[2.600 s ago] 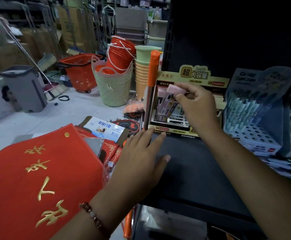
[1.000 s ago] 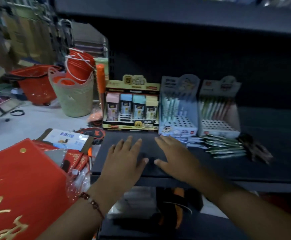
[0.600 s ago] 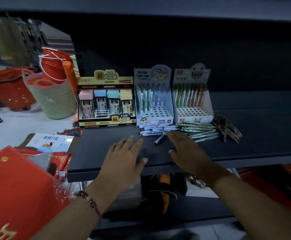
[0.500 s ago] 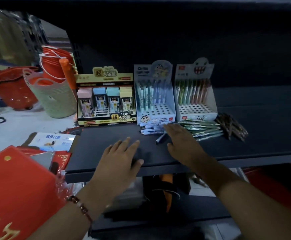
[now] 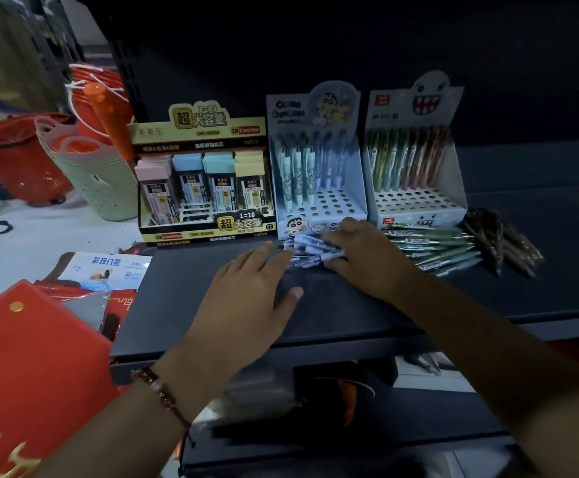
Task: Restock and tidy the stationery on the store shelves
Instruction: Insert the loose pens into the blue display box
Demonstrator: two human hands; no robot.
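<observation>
On the dark shelf (image 5: 315, 315), the left hand (image 5: 246, 298) lies flat, fingers straight, fingertips beside a small pile of loose blue pens (image 5: 310, 251). The right hand (image 5: 367, 257) rests over those pens, fingers curled around them, just below the blue pen display box (image 5: 315, 160)

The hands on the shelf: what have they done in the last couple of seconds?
The right hand left the yellow lead box, came down and now gathers the loose blue pens before the cartoon pen box. The left hand slid toward those pens, fingers flat. The three display boxes, green pens and brown pens stayed put.
</observation>
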